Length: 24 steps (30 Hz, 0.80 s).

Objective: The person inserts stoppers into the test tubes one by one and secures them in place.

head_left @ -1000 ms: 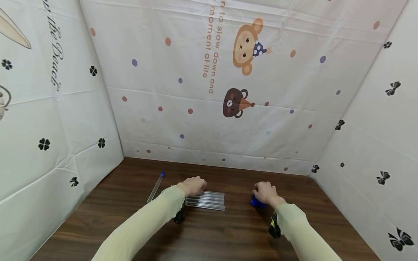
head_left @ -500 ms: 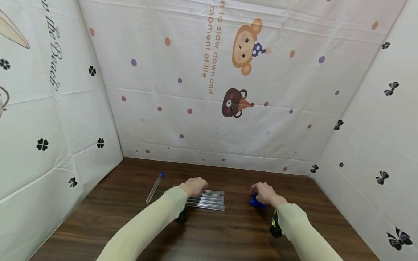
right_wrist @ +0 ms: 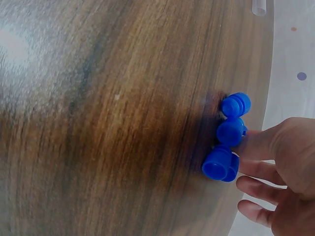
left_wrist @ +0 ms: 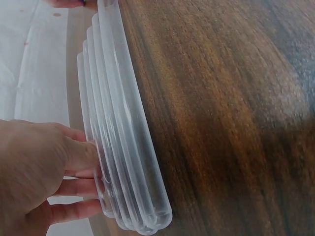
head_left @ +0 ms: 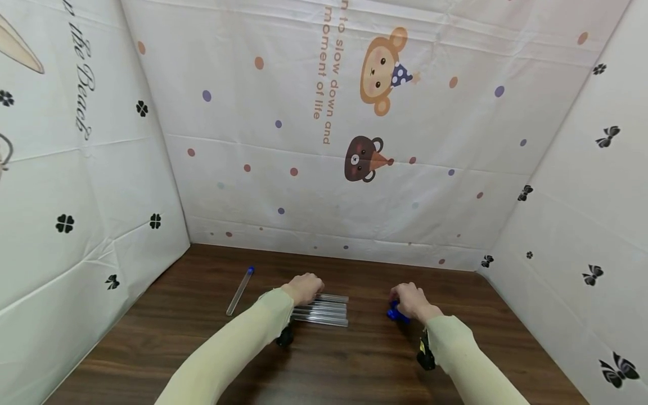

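A row of clear tubes [head_left: 326, 310] is laid side by side on a dark brown wood-grain worktop [head_left: 344, 365], just below the centre of the head view. The far edge of the row is reached by the left hand [head_left: 304, 288]; in the left wrist view, the outermost tube is touched by the thumb and fingertips at the lower left of the frame, though whether it is firmly pinched cannot be told. The rounded ends of the tubes are seen at the bottom of that frame.

At the lower right of the head view, a small cluster of blue caps [right_wrist: 230, 132] is partly covered by the right hand [head_left: 411, 300]. In the right wrist view, the cluster is shown right of centre, with the thumb and forefinger brought against it and the other fingers spread loosely below; whether a cap is gripped cannot be told.

A single tube fitted with a blue cap [head_left: 239, 292] is placed apart, lower left of centre, tilted with its capped end uppermost in the frame. The worktop is enclosed by white printed sheeting [head_left: 314, 197], and both arms are covered by pale sleeves [head_left: 238, 351].
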Each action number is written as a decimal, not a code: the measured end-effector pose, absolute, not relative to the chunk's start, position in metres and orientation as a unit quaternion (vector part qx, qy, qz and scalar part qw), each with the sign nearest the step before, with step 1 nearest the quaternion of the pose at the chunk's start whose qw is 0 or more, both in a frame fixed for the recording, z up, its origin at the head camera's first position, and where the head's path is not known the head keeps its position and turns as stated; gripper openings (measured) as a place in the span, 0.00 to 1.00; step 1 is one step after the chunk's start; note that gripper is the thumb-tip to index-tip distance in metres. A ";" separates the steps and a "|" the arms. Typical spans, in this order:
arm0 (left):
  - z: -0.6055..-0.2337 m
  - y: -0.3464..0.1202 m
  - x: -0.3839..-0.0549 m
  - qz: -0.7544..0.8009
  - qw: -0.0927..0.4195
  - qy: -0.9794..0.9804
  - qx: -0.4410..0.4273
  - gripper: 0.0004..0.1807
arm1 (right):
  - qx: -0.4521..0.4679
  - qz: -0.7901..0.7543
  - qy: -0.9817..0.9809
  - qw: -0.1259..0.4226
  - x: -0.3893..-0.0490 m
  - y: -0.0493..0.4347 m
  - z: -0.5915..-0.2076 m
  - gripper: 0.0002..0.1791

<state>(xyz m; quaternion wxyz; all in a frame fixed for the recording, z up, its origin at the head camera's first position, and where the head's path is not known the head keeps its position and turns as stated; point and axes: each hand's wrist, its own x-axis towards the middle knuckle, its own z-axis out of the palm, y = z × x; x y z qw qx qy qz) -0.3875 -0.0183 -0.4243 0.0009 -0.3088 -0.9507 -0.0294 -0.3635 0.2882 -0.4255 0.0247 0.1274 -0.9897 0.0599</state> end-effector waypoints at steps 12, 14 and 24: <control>-0.419 -0.023 -0.397 -0.060 -0.022 -0.951 -0.302 0.11 | 0.108 0.086 -0.988 0.064 -0.365 0.282 -0.418 0.06; -0.417 -0.024 -0.396 -0.062 -0.018 -0.951 -0.301 0.14 | 0.114 0.098 -0.986 0.074 -0.366 0.280 -0.415 0.06; -0.398 -0.033 -0.383 -0.057 -0.004 -0.945 -0.321 0.24 | 0.138 0.122 -0.974 0.134 -0.363 0.270 -0.402 0.08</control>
